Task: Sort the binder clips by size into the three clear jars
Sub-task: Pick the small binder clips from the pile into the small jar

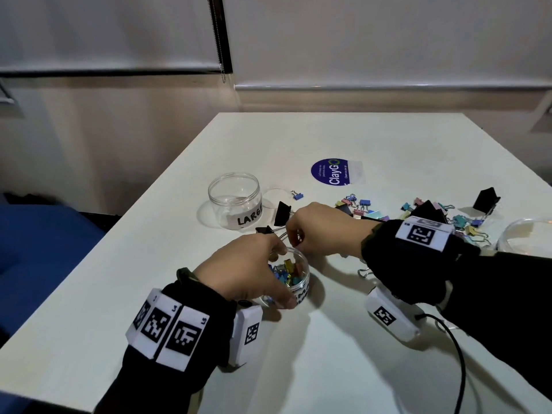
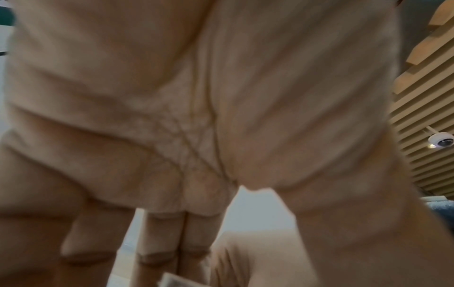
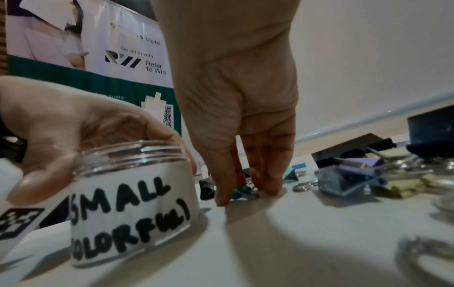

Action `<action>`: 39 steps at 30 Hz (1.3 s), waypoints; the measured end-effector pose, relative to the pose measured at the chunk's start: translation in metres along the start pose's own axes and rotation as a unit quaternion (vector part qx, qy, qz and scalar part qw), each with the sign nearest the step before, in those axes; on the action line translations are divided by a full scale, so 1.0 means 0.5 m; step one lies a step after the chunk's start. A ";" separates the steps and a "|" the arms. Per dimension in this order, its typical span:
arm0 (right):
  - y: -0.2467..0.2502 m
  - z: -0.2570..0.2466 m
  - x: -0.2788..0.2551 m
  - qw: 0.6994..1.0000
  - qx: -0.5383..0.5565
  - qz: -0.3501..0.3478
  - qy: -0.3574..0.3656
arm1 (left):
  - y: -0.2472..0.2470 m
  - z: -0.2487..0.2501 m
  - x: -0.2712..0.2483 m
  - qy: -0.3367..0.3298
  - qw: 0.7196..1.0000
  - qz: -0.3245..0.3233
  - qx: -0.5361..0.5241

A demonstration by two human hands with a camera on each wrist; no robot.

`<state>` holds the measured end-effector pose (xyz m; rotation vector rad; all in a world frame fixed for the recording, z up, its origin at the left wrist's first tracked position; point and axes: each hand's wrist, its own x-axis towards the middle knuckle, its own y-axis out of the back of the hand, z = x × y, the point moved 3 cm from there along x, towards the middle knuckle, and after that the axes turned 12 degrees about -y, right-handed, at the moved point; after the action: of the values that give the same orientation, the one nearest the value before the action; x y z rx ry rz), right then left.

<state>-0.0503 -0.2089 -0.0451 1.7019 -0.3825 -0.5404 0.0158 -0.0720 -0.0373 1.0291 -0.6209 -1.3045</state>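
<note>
The small clear jar (image 1: 302, 294), labelled SMALL COLORFUL (image 3: 132, 196), stands near the table's middle with several coloured clips inside. My left hand (image 1: 277, 277) grips its rim from the left, also seen in the right wrist view (image 3: 73, 136). Just behind the jar, my right hand (image 1: 294, 240) points down at the table. Its thumb and fingertips (image 3: 269, 186) pinch a small teal binder clip (image 3: 239, 193) lying there. The left wrist view shows only the palm and fingers (image 2: 159, 242). An empty jar marked LARGE (image 1: 236, 201) stands further back.
Two large black clips (image 1: 282, 212) lie between the jars and a small blue clip (image 1: 297, 195) behind them. A mixed clip pile (image 1: 433, 216) spreads to the right, near a third clear jar (image 1: 525, 237). A blue sticker (image 1: 331, 171) and a black cable (image 1: 460, 360) are on the table.
</note>
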 end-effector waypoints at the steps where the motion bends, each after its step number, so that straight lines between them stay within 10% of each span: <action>1: -0.003 0.000 0.002 1.000 -0.001 -0.001 0.001 | 0.000 0.000 0.000 0.000 1.000 0.000 0.001; 12: 0.039 0.034 0.016 0.971 0.210 -0.012 -0.115 | 0.000 -0.002 0.002 0.006 1.000 -0.003 -0.006; 39: 0.016 0.031 0.025 0.990 0.039 -0.008 -0.134 | 0.002 0.001 0.000 0.004 1.000 0.002 -0.006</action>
<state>-0.0482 -0.2299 -0.0411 1.7130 -0.5895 -0.7772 0.0158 -0.0720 -0.0362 1.0230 -0.6082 -1.2976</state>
